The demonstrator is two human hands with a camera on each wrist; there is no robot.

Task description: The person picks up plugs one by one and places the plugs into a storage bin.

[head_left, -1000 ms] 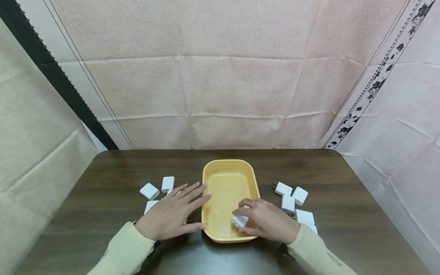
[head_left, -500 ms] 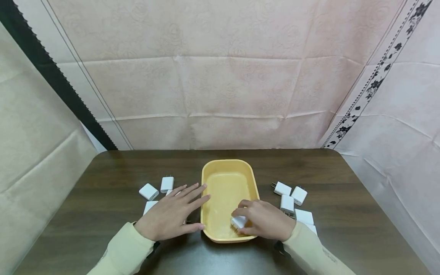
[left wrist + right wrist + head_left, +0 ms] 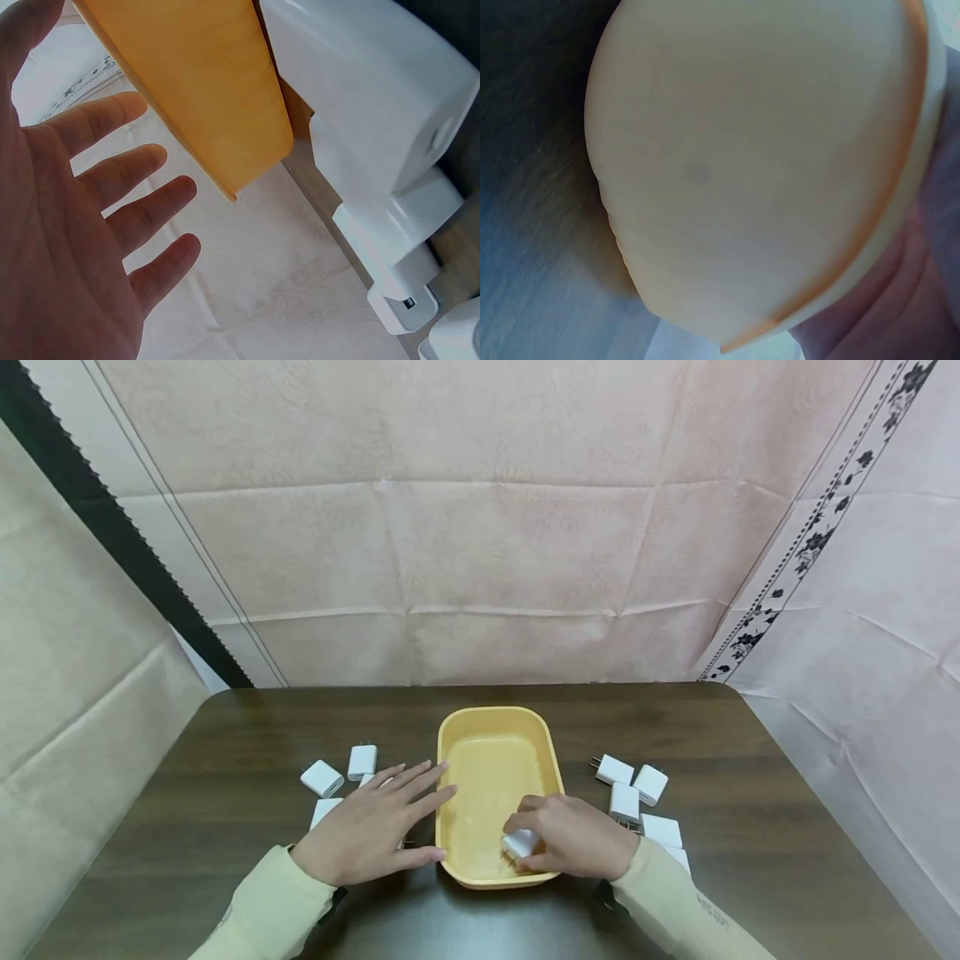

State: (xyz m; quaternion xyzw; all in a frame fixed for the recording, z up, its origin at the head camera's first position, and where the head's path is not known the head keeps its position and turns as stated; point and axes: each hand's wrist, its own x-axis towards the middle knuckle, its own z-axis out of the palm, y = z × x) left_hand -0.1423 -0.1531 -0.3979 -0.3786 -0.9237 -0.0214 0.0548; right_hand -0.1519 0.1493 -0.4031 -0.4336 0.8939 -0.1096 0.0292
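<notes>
A yellow plastic tray [image 3: 491,777] stands in the middle of the dark wooden table. Over its near right corner, my right hand [image 3: 573,839] pinches a white plug-in charger [image 3: 519,843] between thumb and fingers, its metal prongs pointing down toward the tray floor. Whether the charger touches the floor I cannot tell. My left hand [image 3: 375,827] is spread with straight fingers, fingertips by the tray's left rim, above some white chargers [image 3: 375,97] that it partly hides in the head view. In the right wrist view the tray's outer wall [image 3: 742,165] covers the held charger.
Several white chargers [image 3: 322,778] lie left of the tray, around and under the left hand. Another loose group of chargers [image 3: 624,802] lies to the right, close to the right forearm. A light patterned cloth [image 3: 480,543] hangs behind the table [image 3: 262,718].
My right hand has sunk very slightly with the charger still pinched, and its fingers have closed a little more around it. The left hand keeps its place; the head view shifts slightly.
</notes>
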